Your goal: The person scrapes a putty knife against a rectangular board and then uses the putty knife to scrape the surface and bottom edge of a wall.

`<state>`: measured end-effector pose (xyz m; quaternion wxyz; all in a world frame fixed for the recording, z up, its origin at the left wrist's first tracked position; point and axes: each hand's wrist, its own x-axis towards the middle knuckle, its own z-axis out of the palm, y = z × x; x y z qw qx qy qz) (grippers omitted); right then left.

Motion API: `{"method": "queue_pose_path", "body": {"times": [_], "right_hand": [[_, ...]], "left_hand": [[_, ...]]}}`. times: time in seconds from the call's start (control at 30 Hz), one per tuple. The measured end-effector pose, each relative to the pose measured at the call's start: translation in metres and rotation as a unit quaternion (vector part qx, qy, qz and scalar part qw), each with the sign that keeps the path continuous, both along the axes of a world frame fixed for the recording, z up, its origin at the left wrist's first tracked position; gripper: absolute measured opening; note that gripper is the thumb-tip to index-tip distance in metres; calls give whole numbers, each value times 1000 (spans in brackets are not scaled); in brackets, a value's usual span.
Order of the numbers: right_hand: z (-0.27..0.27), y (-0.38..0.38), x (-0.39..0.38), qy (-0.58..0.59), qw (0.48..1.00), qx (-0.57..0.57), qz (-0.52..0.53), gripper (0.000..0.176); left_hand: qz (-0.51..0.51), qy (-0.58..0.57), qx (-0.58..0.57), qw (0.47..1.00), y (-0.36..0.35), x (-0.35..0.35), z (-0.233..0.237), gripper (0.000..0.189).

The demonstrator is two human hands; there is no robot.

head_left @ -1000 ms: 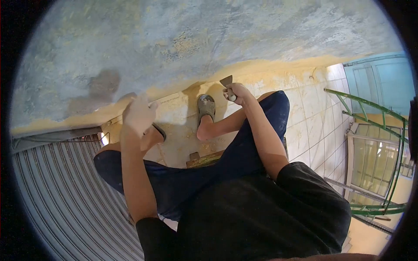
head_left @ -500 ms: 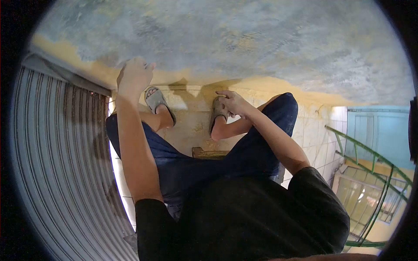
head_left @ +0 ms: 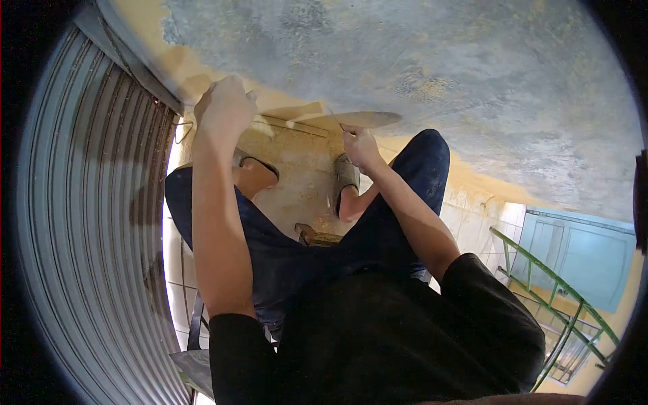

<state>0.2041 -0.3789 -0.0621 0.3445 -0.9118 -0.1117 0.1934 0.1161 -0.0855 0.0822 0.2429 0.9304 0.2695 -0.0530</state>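
Scraper [head_left: 334, 116], thin and edge-on, lies right of the left hand [head_left: 225, 108], which presses curled against the wall [head_left: 439, 54] at its yellow edge, beside a ribbed shutter [head_left: 88, 223]. The right hand [head_left: 360, 147], just below the blade, grips the handle with closed fingers.

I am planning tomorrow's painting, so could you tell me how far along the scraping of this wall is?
Done: most of the wall shows bare grey, with only faint yellow flecks. In hand: the right hand grips a scraper, its blade at the grey-yellow edge, while the left hand braces on the wall. Left: the yellow band along the wall's lower edge, running from beside the shutter to the right.
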Motion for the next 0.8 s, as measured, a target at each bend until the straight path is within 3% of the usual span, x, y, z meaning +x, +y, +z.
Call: {"method": "queue_pose_path", "body": {"times": [0.17, 0.3, 0.37, 0.53, 0.67, 0.8], "right_hand": [[1, 7, -12, -26, 999, -16, -35, 30], [17, 20, -15, 6, 998, 25, -62, 27], [12, 22, -10, 2, 996, 43, -79, 27], [-29, 23, 7, -72, 995, -67, 20, 27], [3, 17, -16, -134, 990, -22, 34, 36], [-26, 21, -7, -105, 992, -64, 18, 37]], "left_hand": [[0, 2, -2, 1000, -12, -16, 40, 40], [4, -49, -14, 999, -3, -20, 20, 37], [2, -88, 61, 994, 9, -32, 2, 34], [9, -72, 31, 997, 18, -46, -5, 40], [32, -115, 21, 993, 24, -55, -12, 33], [23, -143, 36, 989, 29, -58, -14, 33]]}}
